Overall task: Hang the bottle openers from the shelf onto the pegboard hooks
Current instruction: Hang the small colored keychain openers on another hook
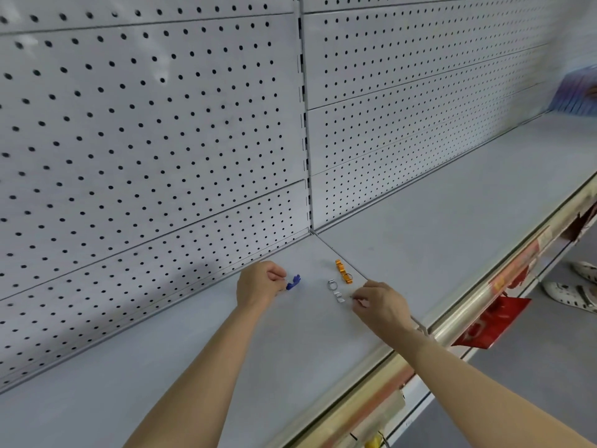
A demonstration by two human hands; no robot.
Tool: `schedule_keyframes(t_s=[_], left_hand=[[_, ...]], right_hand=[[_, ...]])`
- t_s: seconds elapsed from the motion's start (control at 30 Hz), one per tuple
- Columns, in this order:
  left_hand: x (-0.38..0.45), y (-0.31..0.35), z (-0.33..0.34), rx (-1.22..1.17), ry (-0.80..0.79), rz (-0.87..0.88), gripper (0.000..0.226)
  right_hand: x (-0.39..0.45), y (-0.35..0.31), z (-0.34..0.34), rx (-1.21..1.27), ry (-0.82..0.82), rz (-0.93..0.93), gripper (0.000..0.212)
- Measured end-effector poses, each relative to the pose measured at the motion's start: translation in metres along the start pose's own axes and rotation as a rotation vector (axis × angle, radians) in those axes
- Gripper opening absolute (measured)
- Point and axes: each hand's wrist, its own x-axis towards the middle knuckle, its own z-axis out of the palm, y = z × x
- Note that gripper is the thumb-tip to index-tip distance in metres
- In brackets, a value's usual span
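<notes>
Left hand [260, 283] pinching blue opener [293, 282], right hand [381, 305] – grip unclear

Your blue opener [293, 282] is off the shelf [452, 221], pinched by its ring. Orange opener [342, 271] & silver one [336, 291] lie flat nearby, below the pegboard [145, 140].

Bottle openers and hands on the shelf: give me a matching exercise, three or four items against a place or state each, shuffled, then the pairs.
Items:
1. Blue opener
2. Orange opener
3. Silver opener
4. Shoes

States:
A. On the floor, past the shelf edge
B. Lying on the shelf, farthest from the person, untouched
C. Pinched in the left hand
D. Lying on the shelf, just by the right hand's fingertips

Pairs: 1-C, 2-B, 3-D, 4-A
</notes>
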Motion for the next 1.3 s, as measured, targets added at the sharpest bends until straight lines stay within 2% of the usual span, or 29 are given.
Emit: schedule_keyframes(t_s=[0.17, 0.27, 0.37, 0.57, 0.97, 1.3], left_hand=[[-0.03, 0.001, -0.015, -0.309, -0.034, -0.048, 0.016], [-0.047, -0.004, -0.023, -0.407, -0.043, -0.068, 0.017], [-0.065, -0.01, -0.036, -0.479, -0.048, -0.067, 0.018], [-0.104, -0.012, -0.074, -0.577, -0.009, -0.029, 0.017], [-0.243, -0.002, -0.146, -0.697, 0.223, 0.107, 0.016], [-0.344, -0.001, -0.242, -0.64, 0.397, 0.181, 0.011]], right_hand=[[-0.017, -0.026, -0.006, 0.631, 0.041, 0.341, 0.016], [-0.028, -0.042, -0.005, 0.956, 0.045, 0.451, 0.01], [-0.041, -0.062, -0.007, 1.132, 0.048, 0.465, 0.006], [-0.067, -0.108, -0.017, 1.204, 0.01, 0.323, 0.01], [-0.176, -0.2, -0.052, 1.324, -0.032, 0.057, 0.01], [-0.254, -0.287, -0.078, 1.431, -0.183, -0.114, 0.011]])
